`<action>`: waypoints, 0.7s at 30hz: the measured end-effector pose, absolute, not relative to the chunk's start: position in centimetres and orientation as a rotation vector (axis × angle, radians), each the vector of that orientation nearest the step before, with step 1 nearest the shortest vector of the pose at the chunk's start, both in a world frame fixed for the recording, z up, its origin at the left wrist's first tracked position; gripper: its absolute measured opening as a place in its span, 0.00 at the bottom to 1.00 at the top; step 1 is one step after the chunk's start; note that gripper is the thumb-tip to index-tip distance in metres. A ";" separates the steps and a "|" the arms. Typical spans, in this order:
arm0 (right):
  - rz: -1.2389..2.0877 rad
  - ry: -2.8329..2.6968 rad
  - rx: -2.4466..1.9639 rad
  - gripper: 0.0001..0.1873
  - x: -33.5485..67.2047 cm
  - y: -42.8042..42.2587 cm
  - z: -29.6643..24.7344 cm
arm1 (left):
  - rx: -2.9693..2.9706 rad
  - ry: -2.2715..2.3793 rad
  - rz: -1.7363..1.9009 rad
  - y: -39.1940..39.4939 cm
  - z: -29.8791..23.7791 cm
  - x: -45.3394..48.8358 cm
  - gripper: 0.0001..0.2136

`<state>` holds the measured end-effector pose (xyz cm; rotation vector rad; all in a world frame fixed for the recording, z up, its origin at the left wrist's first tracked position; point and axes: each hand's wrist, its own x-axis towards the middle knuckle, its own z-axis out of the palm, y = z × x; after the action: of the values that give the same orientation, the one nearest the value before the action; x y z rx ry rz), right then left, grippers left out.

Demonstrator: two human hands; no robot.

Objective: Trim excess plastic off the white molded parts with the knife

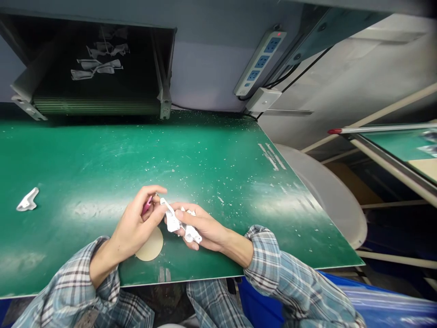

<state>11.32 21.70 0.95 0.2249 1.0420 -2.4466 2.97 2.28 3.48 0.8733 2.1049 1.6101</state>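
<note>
My right hand (205, 228) grips a cluster of white plastic parts (172, 222) above the green table. Its thumb presses on one part, and another white part sticks out below the fingers. Just to the left, my left hand (136, 223) is closed around a small pink tool (147, 205), mostly hidden in the fingers; its kind does not show. The left fingertips meet the upper end of the white parts. Under the left wrist lies a round beige disc (152, 246) on the table. One loose white plastic part (27, 200) rests farther off to the left.
The green table (211, 164) is strewn with white specks. A conveyor belt (99, 100) at the back left carries several white parts (97, 67). A power strip (261, 61) hangs on the back panel. A large pale tub (324, 196) stands beyond the right edge, with blue containers (262, 305) below.
</note>
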 end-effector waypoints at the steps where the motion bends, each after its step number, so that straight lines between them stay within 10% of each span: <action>1: -2.471 1.037 0.235 0.23 11.3 21.7 0.9 | 0.883 2.121 1.614 2.2 3.3 3.0 0.11; 21: -2.603 1.012 0.328 0.23 11.1 21.7 1.4 | 1.441 2.753 0.854 2.3 1.9 3.1 0.23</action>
<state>11.07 21.70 1.40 0.3281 1.0120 -2.6027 3.10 2.27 1.89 1.4413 2.7526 0.8535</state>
